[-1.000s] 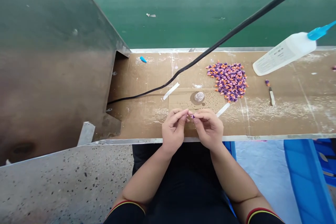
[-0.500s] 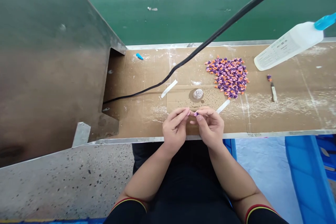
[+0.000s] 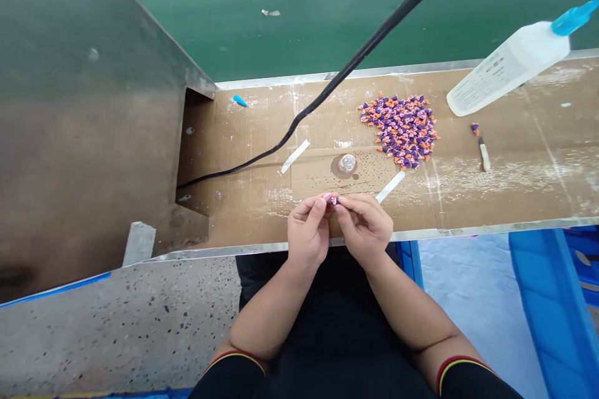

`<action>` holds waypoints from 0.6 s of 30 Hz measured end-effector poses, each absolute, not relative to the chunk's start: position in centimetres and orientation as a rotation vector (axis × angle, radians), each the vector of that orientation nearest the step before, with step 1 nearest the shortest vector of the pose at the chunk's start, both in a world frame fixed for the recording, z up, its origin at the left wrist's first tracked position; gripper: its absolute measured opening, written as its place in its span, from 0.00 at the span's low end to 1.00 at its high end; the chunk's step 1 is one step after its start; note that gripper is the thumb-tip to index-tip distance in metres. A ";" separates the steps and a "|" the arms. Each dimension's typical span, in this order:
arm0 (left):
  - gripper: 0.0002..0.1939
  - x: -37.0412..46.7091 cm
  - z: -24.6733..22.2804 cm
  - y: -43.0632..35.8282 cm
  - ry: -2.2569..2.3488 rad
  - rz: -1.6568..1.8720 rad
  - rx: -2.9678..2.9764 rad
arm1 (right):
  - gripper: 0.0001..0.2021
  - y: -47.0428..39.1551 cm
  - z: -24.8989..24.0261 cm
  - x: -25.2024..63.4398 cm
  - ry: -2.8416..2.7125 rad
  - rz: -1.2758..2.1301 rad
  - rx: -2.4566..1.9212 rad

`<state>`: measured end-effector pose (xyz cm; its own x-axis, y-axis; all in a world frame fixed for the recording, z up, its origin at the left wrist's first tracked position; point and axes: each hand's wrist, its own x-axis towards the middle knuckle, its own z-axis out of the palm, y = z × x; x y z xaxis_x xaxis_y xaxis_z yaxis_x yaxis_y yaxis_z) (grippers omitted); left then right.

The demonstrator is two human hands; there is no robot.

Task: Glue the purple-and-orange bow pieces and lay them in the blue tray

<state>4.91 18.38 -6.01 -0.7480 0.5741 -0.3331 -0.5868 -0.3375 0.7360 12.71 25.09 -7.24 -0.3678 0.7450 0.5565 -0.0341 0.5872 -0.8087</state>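
Right hand is pinching a small purple-and-pink moulded piece between thumb and fingers, above the near part of the desk; left hand is holding its thumb and forefinger together at the piece's left end, though whether they are gripping it, cannot tell. Just beyond the hands, a small round clear container is sitting on a thin brown cardboard rectangle, with white tape strips lying at its left and right ends. A heap of small purple, pink and orange pieces is lying beyond, to the right. Farther right, a pale-handled small tool is resting near a lone purple-and-orange piece; a translucent white bottle with a blue nozzle is standing behind them. A black cable is crossing overhead; a small blue cap is lying far left.
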 end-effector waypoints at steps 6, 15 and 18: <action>0.15 5.2 -6.6 18.3 1.231 2.151 0.056 | 0.10 25.1 -6.8 12.5 -1.775 0.893 -0.555; 0.08 5.7 -7.4 18.2 1.452 2.220 0.317 | 0.11 24.9 -6.8 12.5 -1.776 0.854 -0.557; 0.06 6.0 -7.7 18.0 1.611 2.211 0.506 | 0.12 24.9 -6.7 12.7 -1.788 0.827 -0.557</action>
